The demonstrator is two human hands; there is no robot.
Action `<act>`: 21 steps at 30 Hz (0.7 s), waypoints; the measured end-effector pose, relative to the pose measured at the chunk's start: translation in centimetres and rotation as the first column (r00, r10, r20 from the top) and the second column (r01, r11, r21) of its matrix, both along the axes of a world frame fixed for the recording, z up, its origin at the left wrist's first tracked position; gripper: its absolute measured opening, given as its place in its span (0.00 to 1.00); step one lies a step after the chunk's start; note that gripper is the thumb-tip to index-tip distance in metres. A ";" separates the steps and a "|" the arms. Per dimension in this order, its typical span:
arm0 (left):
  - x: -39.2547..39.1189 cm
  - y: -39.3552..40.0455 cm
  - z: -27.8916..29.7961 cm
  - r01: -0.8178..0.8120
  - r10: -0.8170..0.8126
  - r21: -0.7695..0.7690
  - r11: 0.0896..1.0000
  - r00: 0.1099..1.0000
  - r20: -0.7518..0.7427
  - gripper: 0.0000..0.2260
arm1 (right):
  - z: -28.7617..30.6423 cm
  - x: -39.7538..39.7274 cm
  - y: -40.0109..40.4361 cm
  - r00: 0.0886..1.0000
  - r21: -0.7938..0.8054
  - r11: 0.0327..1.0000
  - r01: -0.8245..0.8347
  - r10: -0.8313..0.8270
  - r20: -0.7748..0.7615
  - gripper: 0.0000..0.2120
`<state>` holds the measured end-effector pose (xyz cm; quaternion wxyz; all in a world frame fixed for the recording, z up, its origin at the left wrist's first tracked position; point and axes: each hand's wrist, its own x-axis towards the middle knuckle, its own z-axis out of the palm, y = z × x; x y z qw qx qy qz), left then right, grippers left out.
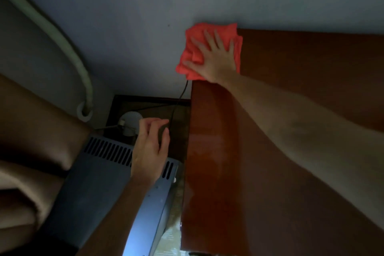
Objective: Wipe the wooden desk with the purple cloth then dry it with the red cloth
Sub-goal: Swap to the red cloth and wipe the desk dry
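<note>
**Red cloth at the table's far corner**

Left of the table (291,151), the left hand (150,151) hangs empty with fingers loosely curled, above a grey vented box (108,183). At the table's far-left corner, the right hand (214,56) presses flat, fingers spread, on the red cloth (191,52).

No readable text, label or number shows anywhere.
</note>
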<state>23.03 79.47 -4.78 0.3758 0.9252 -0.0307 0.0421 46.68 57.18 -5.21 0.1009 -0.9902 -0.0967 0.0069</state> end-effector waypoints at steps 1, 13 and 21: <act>-0.5 0.2 -0.4 0.005 -0.005 0.004 1.000 1.000 -0.012 0.16 | 0.0 1.3 0.0 1.000 -0.001 1.000 0.018 -0.018 0.005 0.41; -3.1 0.4 2.5 0.021 -0.023 0.028 0.999 0.997 0.070 0.15 | 0.9 -9.3 0.9 0.997 0.002 0.999 -0.051 0.051 -0.064 0.42; -4.2 -2.2 8.3 0.026 -0.031 0.068 0.997 0.996 0.087 0.17 | 1.1 -41.6 3.5 0.974 0.107 0.975 -0.194 0.205 -0.101 0.42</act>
